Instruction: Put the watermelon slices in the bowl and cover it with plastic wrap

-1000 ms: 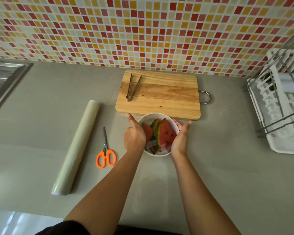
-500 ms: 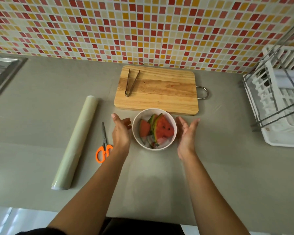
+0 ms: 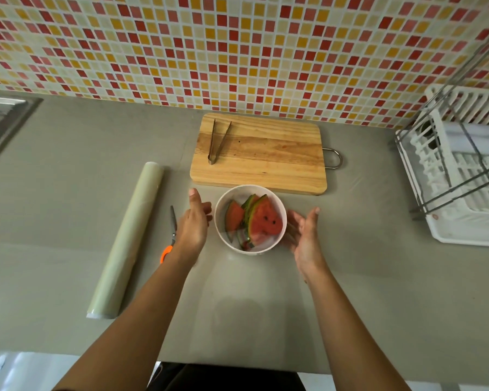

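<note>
A white bowl stands on the grey counter just in front of the cutting board, with several watermelon slices leaning inside it. A faint sheen over the slices looks like clear film, though I cannot tell for sure. My left hand hovers just left of the bowl, fingers straight and apart from the rim. My right hand is open on the bowl's right side, palm turned toward it, holding nothing. The roll of plastic wrap lies lengthwise at the left.
Orange-handled scissors lie between the roll and my left hand, partly hidden by it. Metal tongs rest on the wooden cutting board. A white dish rack stands at the right, a sink at the far left.
Both hands have let go of the bowl's sides and moved outward, fingers now straightened. The bowl has stayed in place.
</note>
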